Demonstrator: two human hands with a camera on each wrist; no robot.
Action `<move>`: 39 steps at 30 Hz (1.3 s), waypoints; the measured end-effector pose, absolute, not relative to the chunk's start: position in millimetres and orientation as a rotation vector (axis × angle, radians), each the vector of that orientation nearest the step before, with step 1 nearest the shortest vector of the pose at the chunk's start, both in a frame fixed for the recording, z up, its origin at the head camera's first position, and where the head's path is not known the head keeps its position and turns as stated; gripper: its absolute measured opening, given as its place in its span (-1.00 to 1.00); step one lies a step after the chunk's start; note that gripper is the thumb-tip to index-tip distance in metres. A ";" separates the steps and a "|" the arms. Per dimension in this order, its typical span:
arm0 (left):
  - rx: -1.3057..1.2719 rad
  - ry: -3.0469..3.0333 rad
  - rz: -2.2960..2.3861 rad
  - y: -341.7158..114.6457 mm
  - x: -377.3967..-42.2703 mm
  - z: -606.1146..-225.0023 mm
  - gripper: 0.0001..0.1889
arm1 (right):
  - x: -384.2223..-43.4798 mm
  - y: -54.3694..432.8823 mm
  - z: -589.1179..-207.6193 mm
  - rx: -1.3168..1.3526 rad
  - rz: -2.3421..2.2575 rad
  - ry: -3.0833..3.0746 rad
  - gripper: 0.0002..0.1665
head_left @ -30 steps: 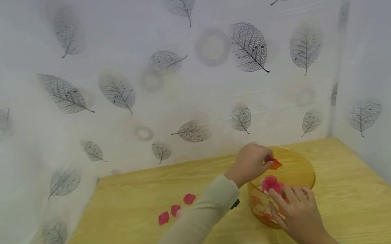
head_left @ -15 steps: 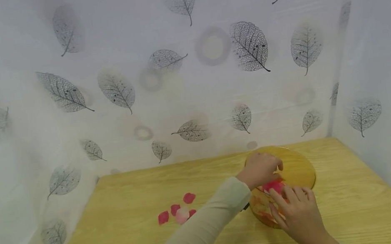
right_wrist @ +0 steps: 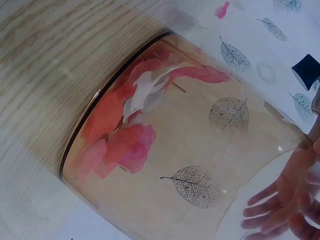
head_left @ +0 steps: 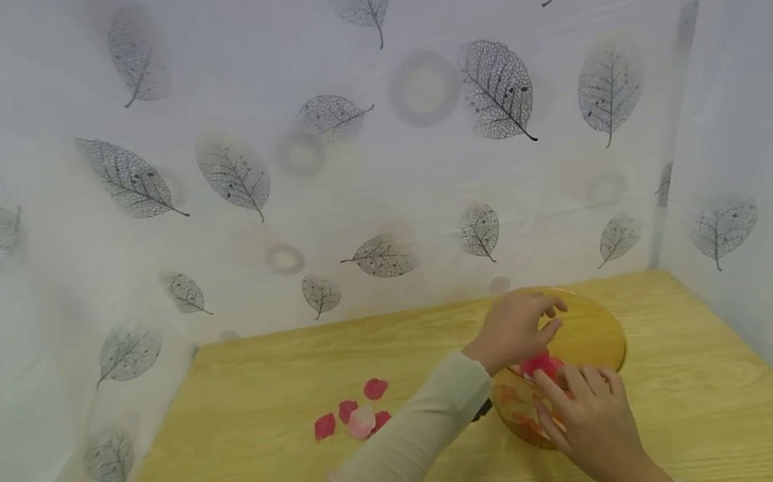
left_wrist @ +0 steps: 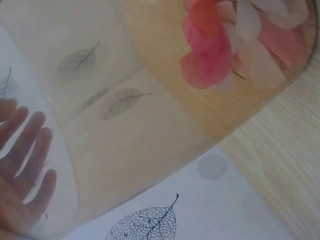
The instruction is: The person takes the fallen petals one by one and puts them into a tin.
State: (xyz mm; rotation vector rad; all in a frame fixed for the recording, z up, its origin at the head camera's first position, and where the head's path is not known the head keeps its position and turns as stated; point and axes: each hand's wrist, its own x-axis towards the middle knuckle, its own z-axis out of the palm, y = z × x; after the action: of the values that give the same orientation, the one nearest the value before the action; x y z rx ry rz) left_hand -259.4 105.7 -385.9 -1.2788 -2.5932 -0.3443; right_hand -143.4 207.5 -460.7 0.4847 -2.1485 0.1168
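A clear amber vase (head_left: 598,326) stands at the right of the table. Pink, red, orange and white petals (right_wrist: 132,150) lie inside at its bottom; vivid pink ones (left_wrist: 207,60) show in the left wrist view. Over the vase's mouth is my left hand (head_left: 516,330), fingers loosely spread, with nothing visible between them. My right hand (head_left: 594,426) holds the vase's near right side, its thumb and bent fingers against the wall. The wall contact itself is partly hidden by the hand. In the right wrist view, spread fingers (right_wrist: 270,210) appear by the vase's mouth.
Left of the vase, several loose petals lie on the wood-grain table (head_left: 247,412), among them a dark pink petal (head_left: 325,426) and a pale pink petal (head_left: 362,422). My left sleeve (head_left: 402,447) crosses the table's front. A leaf-printed sheet (head_left: 373,151) encloses the back and sides.
An orange petal was pinched in my left hand; that hand moved lower over the mouth and let it go, and its fingers are now apart. My right hand has stayed in place.
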 end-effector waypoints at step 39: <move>-1.020 -2.885 -0.103 -166.2 -225.2 -492.9 -0.73 | -144.4 205.3 -459.6 0.489 0.156 -2.137 -0.42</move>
State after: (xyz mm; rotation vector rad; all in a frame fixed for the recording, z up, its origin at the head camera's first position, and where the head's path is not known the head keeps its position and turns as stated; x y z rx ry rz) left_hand -225.2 -166.2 -492.9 -1.0198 -2.8848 -0.1025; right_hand -144.4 205.3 -459.6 0.4887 -2.1370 0.1562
